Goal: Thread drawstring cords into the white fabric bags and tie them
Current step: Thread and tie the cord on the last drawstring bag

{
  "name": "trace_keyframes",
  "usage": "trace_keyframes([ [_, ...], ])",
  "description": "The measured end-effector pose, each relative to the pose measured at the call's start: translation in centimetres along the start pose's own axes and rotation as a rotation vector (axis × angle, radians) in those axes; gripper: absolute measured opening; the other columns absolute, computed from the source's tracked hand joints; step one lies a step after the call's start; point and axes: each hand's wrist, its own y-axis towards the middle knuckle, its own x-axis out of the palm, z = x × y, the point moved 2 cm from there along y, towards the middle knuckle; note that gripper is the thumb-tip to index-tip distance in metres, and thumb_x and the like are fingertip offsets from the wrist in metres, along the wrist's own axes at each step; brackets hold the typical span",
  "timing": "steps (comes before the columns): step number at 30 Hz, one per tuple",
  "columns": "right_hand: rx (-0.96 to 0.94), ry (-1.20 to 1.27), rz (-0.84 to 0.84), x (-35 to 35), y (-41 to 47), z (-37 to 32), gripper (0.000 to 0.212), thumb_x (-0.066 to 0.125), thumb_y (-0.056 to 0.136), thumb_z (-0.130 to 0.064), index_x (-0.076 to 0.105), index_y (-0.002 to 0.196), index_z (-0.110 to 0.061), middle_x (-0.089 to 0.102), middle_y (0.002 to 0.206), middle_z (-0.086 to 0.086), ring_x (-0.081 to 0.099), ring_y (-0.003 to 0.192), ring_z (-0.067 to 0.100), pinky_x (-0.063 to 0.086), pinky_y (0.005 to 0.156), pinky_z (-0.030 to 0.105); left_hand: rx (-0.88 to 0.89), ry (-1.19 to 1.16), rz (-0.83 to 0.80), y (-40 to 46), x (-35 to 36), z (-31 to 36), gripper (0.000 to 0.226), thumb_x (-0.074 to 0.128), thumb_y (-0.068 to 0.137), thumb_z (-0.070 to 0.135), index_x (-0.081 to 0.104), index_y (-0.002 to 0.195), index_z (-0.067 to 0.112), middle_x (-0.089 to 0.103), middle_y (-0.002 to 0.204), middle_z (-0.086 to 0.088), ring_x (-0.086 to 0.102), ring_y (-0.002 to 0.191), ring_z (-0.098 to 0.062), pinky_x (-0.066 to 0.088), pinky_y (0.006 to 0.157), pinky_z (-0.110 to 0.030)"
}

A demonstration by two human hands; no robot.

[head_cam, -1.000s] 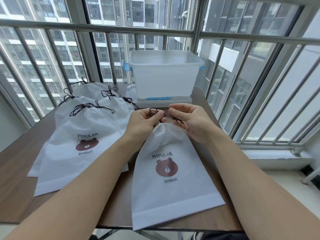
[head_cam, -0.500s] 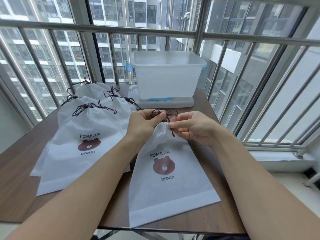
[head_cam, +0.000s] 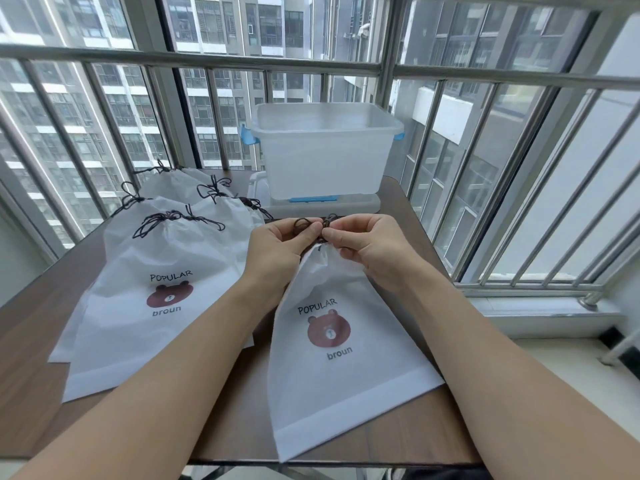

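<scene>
Head view: hands now closer together at 12 o'clock of white bag (head_cam: pixel 339 327); left hand (head_cam: pixel 277 247) and right hand (head_cam: pixel 367 244) pinch dark cord (head_cam: pixel 313 225), loops drawn smaller, bow nearly tight.

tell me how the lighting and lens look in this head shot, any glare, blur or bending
Head view: soft daylight through the window railing, no hard shadows or glare; the wide lens bows the bars and table edge; the bag print reads sharp, while the dark cord pinched between left hand and right hand is slightly soft.
</scene>
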Motion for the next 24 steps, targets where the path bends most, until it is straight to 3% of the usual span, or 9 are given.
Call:
trace_keyframes([
  [4, -0.014, -0.078, -0.051, 0.1, 0.2, 0.4, 0.012, 0.082, 0.081, -0.017, 0.076, 0.087, -0.009, 0.070, 0.078, 0.001, 0.057, 0.067, 0.010, 0.044, 0.065, 0.024, -0.004, -0.037, -0.020, 0.0, -0.1, 0.3, 0.009, 0.069, 0.088, 0.001, 0.074, 0.095, 0.000, 0.073, 0.084, -0.011, 0.071, 0.078, -0.020, 0.060, 0.079, -0.030],
  [6, 0.019, -0.053, -0.163, 0.3, -0.2, 0.4, 0.017, 0.075, 0.087, -0.020, 0.076, 0.094, -0.004, 0.068, 0.078, 0.004, 0.055, 0.064, 0.011, 0.042, 0.060, 0.021, 0.021, 0.003, -0.055, -0.2, -0.1, 0.6, 0.009, 0.069, 0.088, 0.001, 0.074, 0.095, 0.002, 0.072, 0.087, -0.012, 0.070, 0.075, -0.017, 0.058, 0.071, -0.024],
  [8, 0.021, -0.050, -0.197, 0.3, -0.6, 0.0, 0.012, 0.072, 0.090, -0.017, 0.075, 0.086, -0.005, 0.068, 0.073, 0.004, 0.058, 0.057, 0.010, 0.045, 0.053, 0.018, 0.023, 0.010, -0.081, -0.5, -0.1, 1.0, 0.009, 0.069, 0.088, 0.001, 0.074, 0.094, 0.004, 0.072, 0.086, -0.012, 0.070, 0.071, -0.015, 0.057, 0.067, -0.022],
  [11, -0.047, -0.115, -0.161, -0.1, -0.7, -0.5, 0.015, 0.074, 0.090, -0.017, 0.074, 0.076, -0.010, 0.070, 0.068, 0.003, 0.061, 0.055, 0.011, 0.048, 0.052, 0.021, 0.034, 0.022, -0.097, -0.6, -0.1, 1.3, 0.007, 0.070, 0.087, 0.003, 0.074, 0.092, 0.004, 0.075, 0.082, -0.007, 0.070, 0.070, -0.014, 0.057, 0.065, -0.023],
  [16, -0.232, -0.345, -0.134, -0.4, -0.4, -1.1, 0.021, 0.076, 0.089, -0.012, 0.068, 0.070, -0.011, 0.059, 0.057, -0.007, 0.046, 0.053, 0.006, 0.038, 0.053, 0.016, 0.136, 0.169, -0.111, -0.2, -0.5, 1.2, 0.009, 0.072, 0.087, 0.006, 0.075, 0.094, 0.001, 0.075, 0.084, -0.011, 0.070, 0.075, -0.015, 0.056, 0.072, -0.022],
  [19, -0.302, -0.459, -0.083, -0.4, 0.1, -0.8, 0.032, 0.077, 0.084, -0.002, 0.059, 0.061, -0.015, 0.058, 0.053, -0.004, 0.046, 0.049, 0.008, 0.039, 0.049, 0.020, 0.235, 0.304, -0.112, 0.0, -0.5, 0.9, 0.007, 0.073, 0.086, 0.004, 0.077, 0.088, 0.009, 0.077, 0.080, -0.002, 0.070, 0.076, -0.011, 0.055, 0.076, -0.021],
  [24, -0.416, -0.629, 0.053, 0.4, 0.3, -0.2, 0.033, 0.073, 0.072, -0.001, 0.047, 0.064, -0.019, 0.054, 0.056, -0.006, 0.042, 0.048, 0.005, 0.038, 0.047, 0.023, 0.311, 0.375, -0.142, 0.0, -0.1, 0.8, 0.009, 0.073, 0.086, 0.001, 0.076, 0.089, 0.009, 0.075, 0.073, 0.006, 0.065, 0.066, -0.002, 0.051, 0.067, -0.016],
])
